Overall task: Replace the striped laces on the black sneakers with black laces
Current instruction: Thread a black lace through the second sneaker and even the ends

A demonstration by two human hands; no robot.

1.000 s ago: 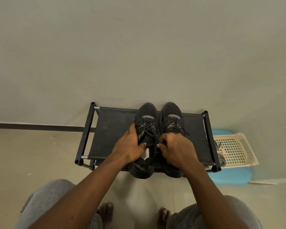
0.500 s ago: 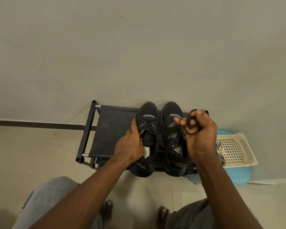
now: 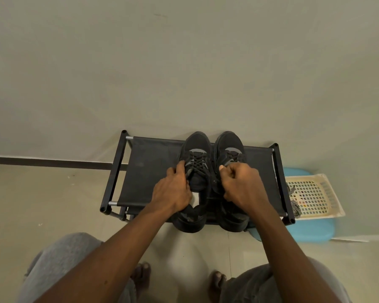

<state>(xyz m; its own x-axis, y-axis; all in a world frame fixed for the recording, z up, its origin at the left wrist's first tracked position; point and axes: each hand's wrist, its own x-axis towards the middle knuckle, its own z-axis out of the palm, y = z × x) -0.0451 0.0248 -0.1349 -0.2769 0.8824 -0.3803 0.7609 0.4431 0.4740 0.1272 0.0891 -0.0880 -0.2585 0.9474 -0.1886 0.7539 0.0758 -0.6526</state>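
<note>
**Black sneakers:** the pair stands side by side at frame centre, flanks touching, toes toward the top of the frame and heels toward the bottom. Each has a grey panel behind the toe.

**Left sneaker** (image 3: 196,147): black laces (image 3: 197,166) are criss-crossed through the eyelets. The left hand (image 3: 175,189) grips its outer flank.

**Right sneaker** (image 3: 229,143): the lacing is mostly hidden under the right hand (image 3: 239,184), whose fingers are curled. A thin black strand (image 3: 210,189) runs down from that hand between the shoes.

**Striped laces** (image 3: 293,193): black and white, lying loose at right-centre, apart from both sneakers.
</note>
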